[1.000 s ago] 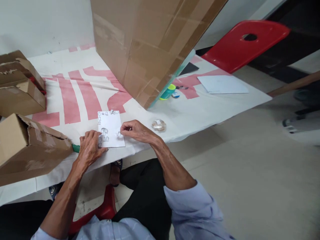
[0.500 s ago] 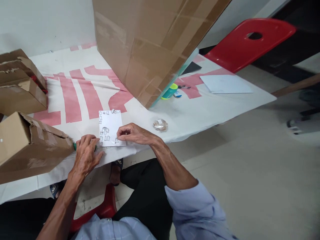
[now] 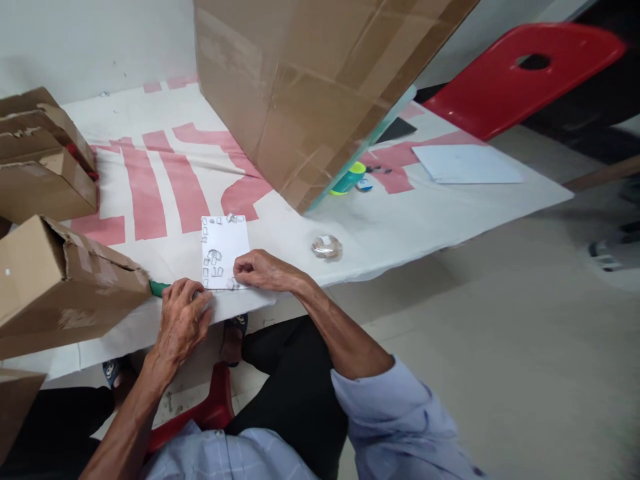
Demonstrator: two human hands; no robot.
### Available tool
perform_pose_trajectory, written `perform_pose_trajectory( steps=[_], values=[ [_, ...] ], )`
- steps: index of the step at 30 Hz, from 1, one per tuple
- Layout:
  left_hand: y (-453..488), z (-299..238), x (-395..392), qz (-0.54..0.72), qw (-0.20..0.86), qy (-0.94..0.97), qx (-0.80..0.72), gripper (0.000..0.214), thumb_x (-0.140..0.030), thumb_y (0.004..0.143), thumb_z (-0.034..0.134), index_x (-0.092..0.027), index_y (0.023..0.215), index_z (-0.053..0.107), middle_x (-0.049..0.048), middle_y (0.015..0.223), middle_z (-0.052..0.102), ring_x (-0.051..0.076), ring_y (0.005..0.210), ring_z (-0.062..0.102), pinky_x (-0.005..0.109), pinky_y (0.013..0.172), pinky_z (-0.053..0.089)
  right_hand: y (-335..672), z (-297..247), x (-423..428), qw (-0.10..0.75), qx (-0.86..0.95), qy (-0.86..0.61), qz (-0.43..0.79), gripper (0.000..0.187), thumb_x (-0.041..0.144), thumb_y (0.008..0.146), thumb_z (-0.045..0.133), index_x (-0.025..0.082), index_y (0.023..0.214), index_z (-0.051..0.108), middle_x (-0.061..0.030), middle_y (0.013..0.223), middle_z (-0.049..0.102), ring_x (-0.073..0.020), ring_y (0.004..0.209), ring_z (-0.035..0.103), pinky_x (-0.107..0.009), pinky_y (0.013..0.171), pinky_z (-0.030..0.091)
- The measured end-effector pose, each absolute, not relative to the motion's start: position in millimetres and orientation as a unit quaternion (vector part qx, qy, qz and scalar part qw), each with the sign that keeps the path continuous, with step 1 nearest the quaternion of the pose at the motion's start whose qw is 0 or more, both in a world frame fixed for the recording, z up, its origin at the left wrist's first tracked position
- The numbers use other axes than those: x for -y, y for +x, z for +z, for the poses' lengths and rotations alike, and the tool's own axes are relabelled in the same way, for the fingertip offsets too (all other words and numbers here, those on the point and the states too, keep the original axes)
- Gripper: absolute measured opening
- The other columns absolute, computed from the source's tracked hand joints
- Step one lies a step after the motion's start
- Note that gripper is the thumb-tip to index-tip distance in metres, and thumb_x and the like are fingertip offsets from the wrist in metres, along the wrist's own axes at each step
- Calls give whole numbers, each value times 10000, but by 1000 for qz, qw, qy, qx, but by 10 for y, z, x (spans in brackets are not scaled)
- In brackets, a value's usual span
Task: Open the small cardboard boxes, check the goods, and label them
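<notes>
A small white card (image 3: 225,248) lies near the table's front edge, with several tiny metal clips lying on it. My right hand (image 3: 260,271) rests on the card's lower right corner, fingers pinched together at a small clip. My left hand (image 3: 181,320) lies at the table edge just left of the card, fingers curled over a green object (image 3: 159,288) whose tip pokes out to the left. What the left fingers grip is mostly hidden.
A large cardboard box (image 3: 310,87) leans over the table's middle. Smaller torn boxes (image 3: 55,280) stand at the left. A clear plastic wad (image 3: 326,247), a green-yellow bottle (image 3: 349,179), a white sheet (image 3: 467,164) and a red chair (image 3: 520,73) lie to the right.
My left hand slid off the card down to the table edge. My right hand moved from the card's right side to its lower corner. The view shifted slightly.
</notes>
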State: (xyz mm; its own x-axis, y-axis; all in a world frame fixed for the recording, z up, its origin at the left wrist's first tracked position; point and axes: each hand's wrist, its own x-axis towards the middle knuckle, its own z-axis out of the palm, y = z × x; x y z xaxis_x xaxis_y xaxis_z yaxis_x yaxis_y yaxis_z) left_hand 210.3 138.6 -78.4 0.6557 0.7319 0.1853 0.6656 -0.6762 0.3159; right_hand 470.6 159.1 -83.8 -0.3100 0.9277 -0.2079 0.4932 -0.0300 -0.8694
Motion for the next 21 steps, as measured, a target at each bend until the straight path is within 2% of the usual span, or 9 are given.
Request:
perform_pose_trajectory(
  steps=[4,11,16,21],
  values=[
    [2117,-792,-1390,145,105,906,-384,263,-110,897,666,-252,1101,755,93,1174,712,305,1173,584,497,1013,455,4701,-830,-1591,233,652,-553,465,81,183,750,570,177,687,621,42,616,552,-101,598,445,-248,615,327],
    [2158,-797,-1405,169,108,893,-402,249,-172,920,692,-242,1154,736,97,1157,724,306,1161,594,481,992,461,4651,-813,-1588,255,602,-493,574,106,267,747,612,173,755,659,34,626,592,-112,587,501,-230,554,380],
    [2248,-812,-1483,182,103,890,-406,281,-190,907,726,-228,1185,715,99,1156,733,311,1156,597,470,982,458,4617,-815,-1598,264,585,-471,605,134,305,722,632,179,757,661,40,630,589,-111,596,511,-230,552,404],
    [2311,-826,-1539,188,89,905,-371,148,-171,971,654,-221,1086,731,85,1086,753,285,1112,616,436,940,451,4619,-798,-1598,263,581,-462,616,140,312,726,628,179,759,656,36,634,600,-110,600,527,-234,562,410]
  ],
)
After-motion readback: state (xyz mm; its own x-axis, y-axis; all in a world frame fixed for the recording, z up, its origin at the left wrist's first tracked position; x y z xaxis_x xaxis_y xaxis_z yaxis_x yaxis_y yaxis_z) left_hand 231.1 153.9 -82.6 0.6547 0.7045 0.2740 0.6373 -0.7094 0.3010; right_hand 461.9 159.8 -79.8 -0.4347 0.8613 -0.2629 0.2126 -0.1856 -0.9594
